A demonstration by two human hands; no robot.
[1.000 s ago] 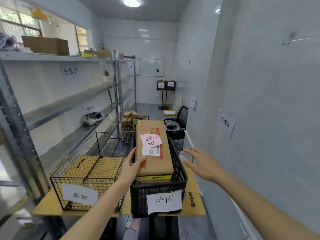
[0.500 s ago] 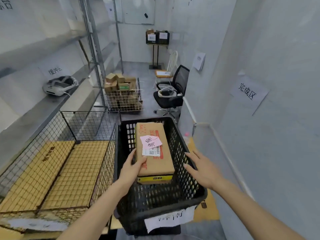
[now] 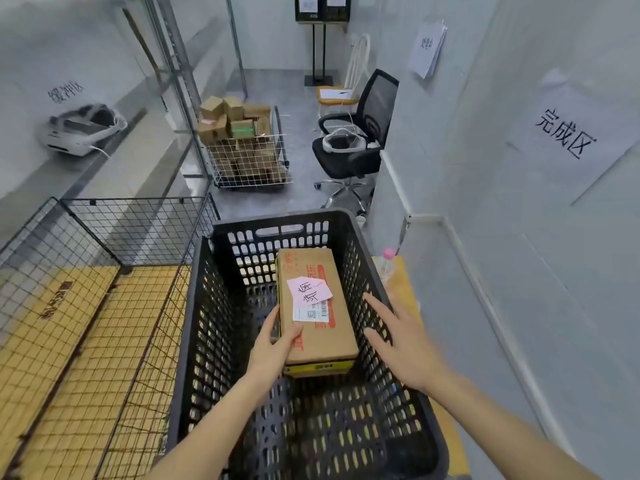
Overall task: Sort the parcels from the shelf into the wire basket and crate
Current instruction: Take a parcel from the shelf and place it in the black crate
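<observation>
Left hand [image 3: 273,344] fingers clamp long brown cardboard parcel [image 3: 317,306] inside black plastic crate [image 3: 204,306]; right hand [image 3: 398,337] fingers spread, empty; one-sided grip, parcel could tip.

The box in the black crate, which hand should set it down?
The left hand. Its fingers already grip the box at its near left edge, inside the black crate. The right hand is open beside it, holding nothing.

Chair [image 3: 360,133]: black, far right, by the wall (a white headset on its seat)
Cart [image 3: 249,157]: wire, far centre, heaped with small boxes
Bottle [image 3: 386,261]: pink-capped, right
</observation>
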